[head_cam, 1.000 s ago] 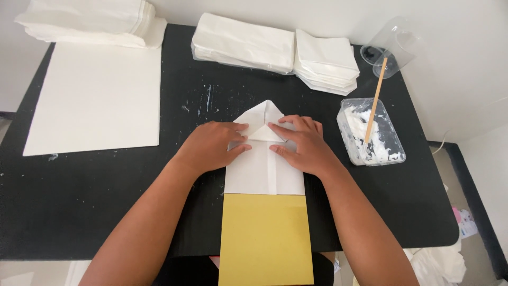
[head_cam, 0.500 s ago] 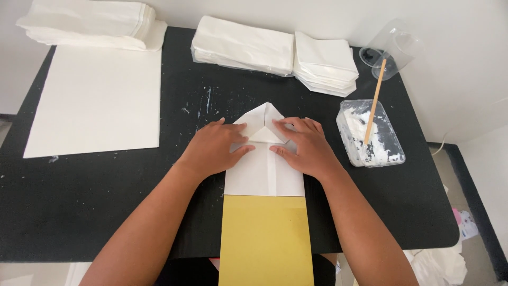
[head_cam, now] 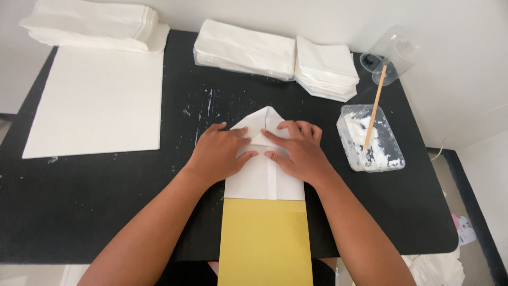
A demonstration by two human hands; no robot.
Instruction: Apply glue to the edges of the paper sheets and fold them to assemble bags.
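- The left hand [head_cam: 221,154] lies flat, palm down and fingers spread, on the left half of a white folded paper [head_cam: 264,177]; it grips nothing and only presses.
- The right hand [head_cam: 296,151] lies flat in the same way on the right half, its fingertips meeting those of the left hand near the middle fold.
- The white folded paper sits at the middle of the black worktop [head_cam: 106,212], its far end folded to a point, a seam running down its centre.
- A yellow sheet [head_cam: 264,243] lies under the near end of the white paper and reaches off the near edge of the worktop.
- To the right, near the right hand but apart from it, stands a clear plastic tub [head_cam: 373,140] with white paste inside; a wooden stick [head_cam: 374,108] leans in it.
- Beyond the tub a clear plastic cup [head_cam: 394,53] lies tipped at the far right corner.
- Two stacks of folded white paper [head_cam: 275,53] lie along the far edge.
- A large white sheet [head_cam: 95,100] lies flat on the left part of the worktop, with another white pile [head_cam: 95,24] at its far end.
- White specks of dried paste [head_cam: 206,103] dot the black surface just beyond the hands.
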